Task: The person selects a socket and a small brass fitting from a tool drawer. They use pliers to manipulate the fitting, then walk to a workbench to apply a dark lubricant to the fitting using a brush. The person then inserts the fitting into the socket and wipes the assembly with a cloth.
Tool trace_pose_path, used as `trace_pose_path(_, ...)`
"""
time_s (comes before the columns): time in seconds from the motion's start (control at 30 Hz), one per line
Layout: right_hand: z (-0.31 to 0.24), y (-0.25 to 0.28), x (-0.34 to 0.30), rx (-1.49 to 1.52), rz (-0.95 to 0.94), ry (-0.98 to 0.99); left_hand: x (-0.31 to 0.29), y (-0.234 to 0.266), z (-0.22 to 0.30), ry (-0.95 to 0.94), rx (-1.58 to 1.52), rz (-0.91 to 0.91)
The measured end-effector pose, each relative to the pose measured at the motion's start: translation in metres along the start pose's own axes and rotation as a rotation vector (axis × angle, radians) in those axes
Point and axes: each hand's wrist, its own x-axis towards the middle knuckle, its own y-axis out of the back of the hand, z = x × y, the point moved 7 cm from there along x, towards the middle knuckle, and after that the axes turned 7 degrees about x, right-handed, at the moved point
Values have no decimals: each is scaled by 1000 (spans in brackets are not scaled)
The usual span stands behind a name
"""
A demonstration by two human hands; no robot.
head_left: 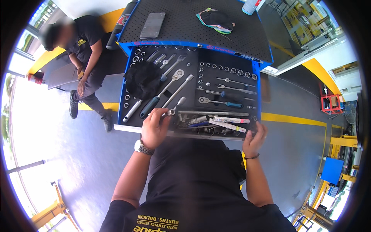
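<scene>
An open tool drawer (pixel 186 134) with a black foam liner lies in front of me. Over its front edge, my left hand (pixel 154 128) pinches the near end of a short silver socket wrench (pixel 181 101). My right hand (pixel 256 138) is curled around the drawer's front right corner. Between my hands, two white paint markers (pixel 232 120) lie on loose tools in the front tray. Beyond my left hand lie a large ratchet (pixel 177 75) with a blue handle, a long silver bar (pixel 178 91) and a crumpled black cloth (pixel 143 80). A smaller ratchet (pixel 220 102) sits on the right side.
The blue cabinet's black perforated top (pixel 183 23) carries a phone (pixel 153 25), a bunched dark cloth (pixel 216 20) and a spray can (pixel 251 6). A seated person (pixel 85 54) is at the left. A red trolley (pixel 331 101) stands far right, beyond a yellow floor line (pixel 293 119).
</scene>
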Motion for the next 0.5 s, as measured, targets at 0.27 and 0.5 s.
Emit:
trace_pose_path(0.27, 27, -47, 95, -39, -25, -48, 106, -27, -37, 83, -16, -57)
trace_pose_path(0.5, -10, -96, 79, 206, -9, 130, 172, -49, -61, 135, -134, -82)
